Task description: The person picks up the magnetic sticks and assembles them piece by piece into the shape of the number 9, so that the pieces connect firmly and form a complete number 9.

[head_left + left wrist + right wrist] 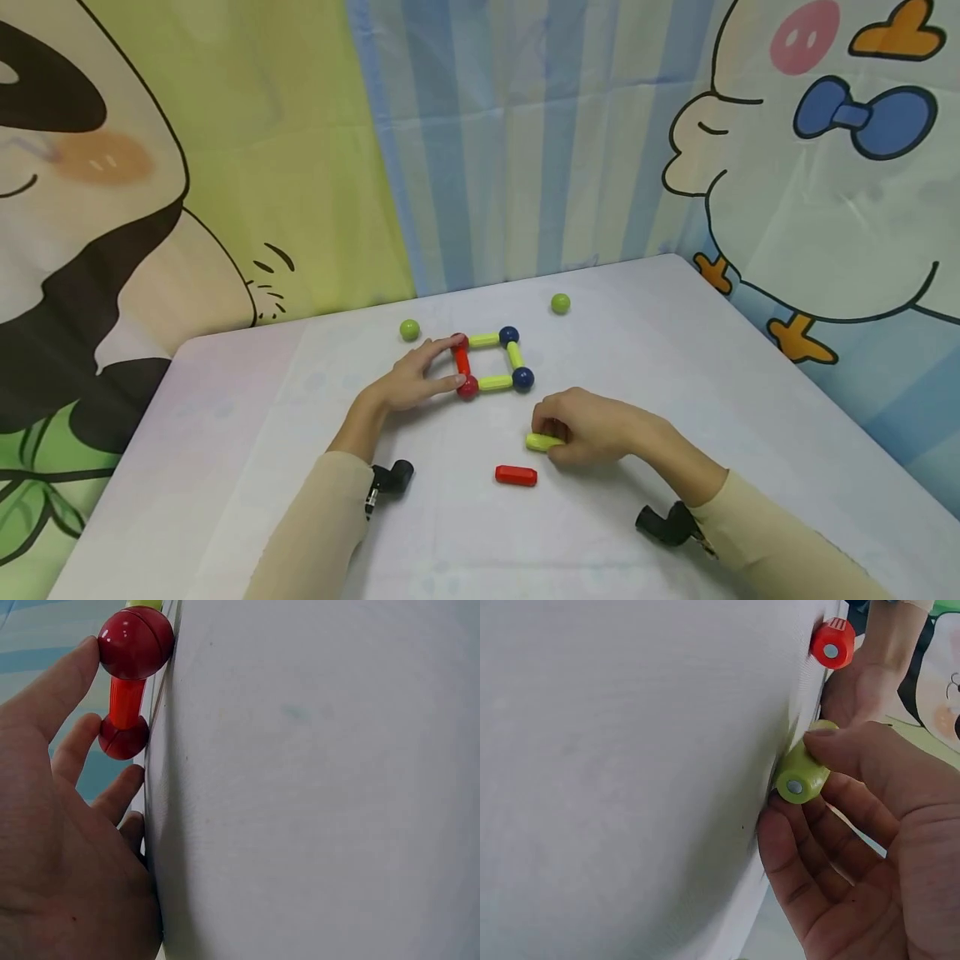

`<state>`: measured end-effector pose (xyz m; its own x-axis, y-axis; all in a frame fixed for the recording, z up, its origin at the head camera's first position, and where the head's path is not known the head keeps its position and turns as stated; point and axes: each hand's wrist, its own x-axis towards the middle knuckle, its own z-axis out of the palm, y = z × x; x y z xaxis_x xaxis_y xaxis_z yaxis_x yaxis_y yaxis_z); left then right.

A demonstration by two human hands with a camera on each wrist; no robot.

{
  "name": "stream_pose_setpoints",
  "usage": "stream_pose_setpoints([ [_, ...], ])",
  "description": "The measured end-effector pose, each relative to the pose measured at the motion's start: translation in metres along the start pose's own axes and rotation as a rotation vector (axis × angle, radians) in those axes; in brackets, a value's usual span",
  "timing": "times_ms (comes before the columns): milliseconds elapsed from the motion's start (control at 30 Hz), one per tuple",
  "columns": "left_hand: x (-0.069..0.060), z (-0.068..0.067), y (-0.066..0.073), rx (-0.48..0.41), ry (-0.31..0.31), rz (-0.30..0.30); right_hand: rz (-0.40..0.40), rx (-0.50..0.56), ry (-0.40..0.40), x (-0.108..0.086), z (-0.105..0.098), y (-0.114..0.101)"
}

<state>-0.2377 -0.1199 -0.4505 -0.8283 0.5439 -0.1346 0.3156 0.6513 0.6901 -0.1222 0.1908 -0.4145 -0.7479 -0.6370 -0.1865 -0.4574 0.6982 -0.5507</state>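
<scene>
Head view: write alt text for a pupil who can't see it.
A person's left hand touches the red balls of a four-sided ball-and-rod frame while their right hand holds a yellow-green rod. A red rod and two green balls lie loose on the table.

White table (187,467). Far middle: flat four-sided frame (495,383), red balls (468,388) at left corners, dark blue balls (522,379) at right. Green ball (409,330) just left of it, second green ball (560,303) farther back, right. Near side: loose red rod (516,476). Loose yellow-green rod (540,442) just beyond, slightly right; can't tell if it touches the table.
</scene>
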Motion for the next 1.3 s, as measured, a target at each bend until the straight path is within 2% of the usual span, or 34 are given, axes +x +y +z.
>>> stream_pose_setpoints([
  [167,0.0,0.0,0.001,0.003,0.005,-0.007,0.005,0.057,0.07,0.001,-0.002,0.007],
  [500,0.0,0.001,0.0,0.007,0.007,-0.015,0.105,0.139,0.165,0.01,-0.001,0.014],
  [867,0.002,0.002,0.0,0.013,0.003,-0.025,0.217,0.355,0.145,0.016,-0.003,0.015],
  [1133,0.002,0.002,0.0,0.005,0.01,0.001,0.267,0.431,0.159,0.02,-0.001,0.014],
  [1300,0.001,0.002,0.002,-0.006,0.011,0.002,0.301,0.435,0.176,0.023,0.001,0.013],
])
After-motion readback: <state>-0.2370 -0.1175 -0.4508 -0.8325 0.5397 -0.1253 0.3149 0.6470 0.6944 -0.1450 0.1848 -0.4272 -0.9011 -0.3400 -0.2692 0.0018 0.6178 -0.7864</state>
